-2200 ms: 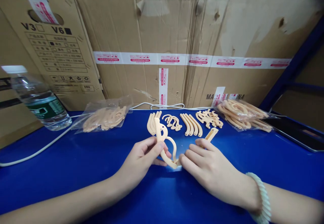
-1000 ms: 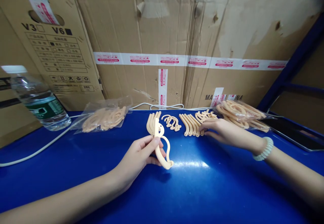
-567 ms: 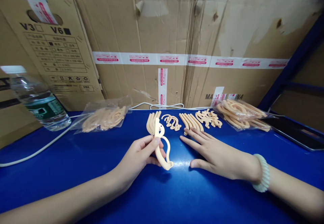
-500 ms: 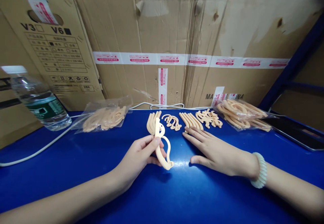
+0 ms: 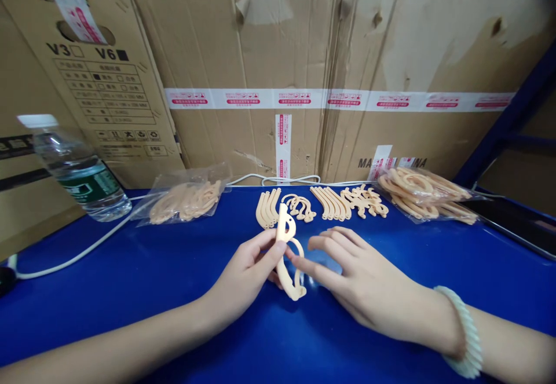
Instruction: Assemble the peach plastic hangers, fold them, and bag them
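My left hand is closed around a beige plastic hanger piece, its thumb across the front. The piece stands nearly upright, with a curved arm, a thinner bowed strip and a rounded head with a hole. My right hand is just to the right, fingers apart and holding nothing. One of its fingertips is at the bowed strip; whether they touch I cannot tell. Beyond the hands lie curved beige arms, beige hooks, a second row of arms and small branched parts.
A clear bag of beige parts lies at the back left, more bagged parts at the back right. A water bottle, white cable and dark flat device flank the blue table. Cardboard stands behind.
My right hand has lifted from the row of curved arms and come nearer, toward the hanger piece. My left hand still holds the piece, now slightly lower and further right in view.
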Demonstrator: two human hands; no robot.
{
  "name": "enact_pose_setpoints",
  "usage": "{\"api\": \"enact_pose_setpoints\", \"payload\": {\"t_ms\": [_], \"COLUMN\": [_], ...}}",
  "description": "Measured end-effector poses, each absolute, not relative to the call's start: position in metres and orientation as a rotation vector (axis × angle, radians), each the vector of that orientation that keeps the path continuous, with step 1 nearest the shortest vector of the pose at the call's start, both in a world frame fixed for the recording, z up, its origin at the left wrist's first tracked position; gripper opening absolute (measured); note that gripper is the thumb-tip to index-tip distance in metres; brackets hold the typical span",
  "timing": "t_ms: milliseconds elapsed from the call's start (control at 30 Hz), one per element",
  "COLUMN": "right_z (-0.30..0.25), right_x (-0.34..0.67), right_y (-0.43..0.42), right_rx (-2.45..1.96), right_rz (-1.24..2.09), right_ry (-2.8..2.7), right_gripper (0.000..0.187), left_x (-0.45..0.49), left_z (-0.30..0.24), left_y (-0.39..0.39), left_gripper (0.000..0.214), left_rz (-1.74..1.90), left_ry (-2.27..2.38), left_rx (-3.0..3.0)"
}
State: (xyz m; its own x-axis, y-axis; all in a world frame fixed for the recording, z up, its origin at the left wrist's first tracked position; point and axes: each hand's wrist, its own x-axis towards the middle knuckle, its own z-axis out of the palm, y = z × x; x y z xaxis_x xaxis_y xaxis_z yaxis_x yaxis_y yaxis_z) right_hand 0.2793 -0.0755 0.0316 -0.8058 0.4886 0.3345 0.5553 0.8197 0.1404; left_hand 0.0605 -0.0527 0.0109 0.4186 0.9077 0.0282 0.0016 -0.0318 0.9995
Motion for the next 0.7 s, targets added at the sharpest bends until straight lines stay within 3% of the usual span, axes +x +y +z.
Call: {"api": "enact_pose_setpoints", "payload": {"t_ms": [167,333,567,700], "right_z": [0.032,0.038,0.039,0.035], "right_x": [0.280,0.284,0.286,0.287], "right_y": [-0.080,-0.082,-0.078,-0.068], "right_rx": [-0.886,-0.925,-0.862,-0.894], "right_rz": [-0.217,0.330,0.905,1.030], "right_ry": [-2.675,-2.464,-2.143,-1.872], "right_gripper": [0.029,0.044,0.036,0.032], "left_x": [0.061,0.058,0.056,0.054], "left_z": [0.014,0.014,0.017,0.017], "left_y": [-0.055,-0.057,-0.063,-0.062], "left_gripper": [0.028,0.031,0.026,0.027], "left_rz": [0.989,0.999,0.973,1.002], "left_ry": [0.927,0.990,0.962,1.041], "left_rx": [1.521,1.614,1.920,2.002]}}
